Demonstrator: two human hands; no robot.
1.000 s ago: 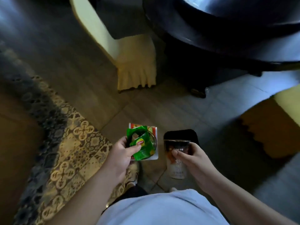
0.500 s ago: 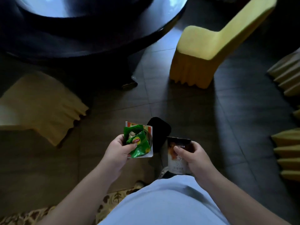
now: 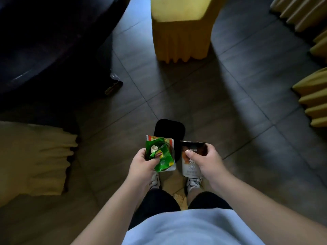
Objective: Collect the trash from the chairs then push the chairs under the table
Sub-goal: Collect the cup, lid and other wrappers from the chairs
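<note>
Both hands are full, so the step in hand, as I judge it, is to drop the trash into the black bin [image 3: 169, 129] on the floor before any chair gets pushed; to do it well, bring each hand over the bin's mouth in turn and let go only when the load is straight above it, since the light wrappers may flutter aside; the cup should go in upright or mouth-down so any dregs stay off the tiles.

The left hand [image 3: 142, 164] pinches a green wrapper [image 3: 161, 157] with thumb over the front, along with a white packet [image 3: 170, 141] behind it; the right hand [image 3: 207, 160] is curled round a paper cup [image 3: 190, 156], thumb across its side, rim toward 12 o'clock; the two loads sit just beside each other, apart by a narrow gap.

The bin lies at 12 o'clock from the hands, just beyond them and partly hidden by the wrappers; the person's shoes [image 3: 193, 183] stand at 6 o'clock below the hands.

A yellow covered chair [image 3: 180, 32] stands well apart at 12 o'clock, out from the dark round tabletop [image 3: 44, 32] at 10 o'clock; another covered chair [image 3: 35, 156] sits at 9 o'clock; more yellow covers [image 3: 315, 96] line the edge at 2 to 3 o'clock; whether more trash lies on those seats I cannot tell.
</note>
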